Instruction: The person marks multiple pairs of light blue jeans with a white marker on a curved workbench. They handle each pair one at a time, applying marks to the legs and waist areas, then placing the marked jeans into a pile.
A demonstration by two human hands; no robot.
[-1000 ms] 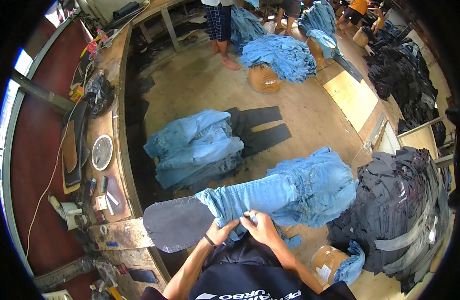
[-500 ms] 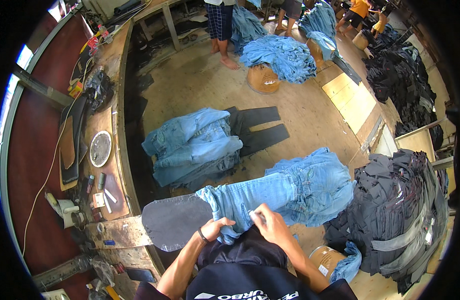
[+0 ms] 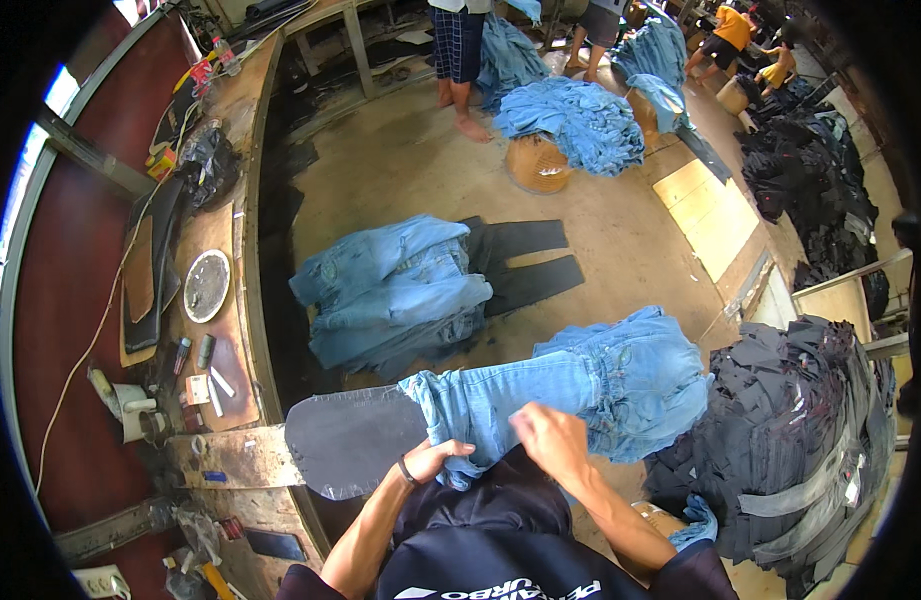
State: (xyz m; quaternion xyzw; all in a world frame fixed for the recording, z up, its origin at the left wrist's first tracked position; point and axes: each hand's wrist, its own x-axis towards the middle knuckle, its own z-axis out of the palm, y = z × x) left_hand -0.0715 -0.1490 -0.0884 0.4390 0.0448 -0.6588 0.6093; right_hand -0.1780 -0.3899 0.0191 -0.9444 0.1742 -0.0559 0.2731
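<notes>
A light-blue pair of jeans [image 3: 635,375] lies across in front of me, one leg pulled over a dark, round-ended board [image 3: 350,443]. The leg is bunched up at its left end, where the board sticks out bare. My left hand [image 3: 435,462] grips the bunched denim at the near side, thumb on top. Over the near edge of the leg, to the right, is my right hand [image 3: 552,440] with its fingers curled together. Whatever is in those fingers is hidden.
A workbench [image 3: 215,455] on the left carries a round dish [image 3: 207,285], small bottles and white sticks. Folded jeans [image 3: 390,285] lie on the floor ahead. Dark cloth pieces [image 3: 780,430] are heaped at the right. Farther off are a denim-topped basket [image 3: 538,165] and several people.
My right hand has moved slightly right, off the denim spot it was at. A small pale object showing at its fingertips is out of sight now. My left hand stays on the denim.
</notes>
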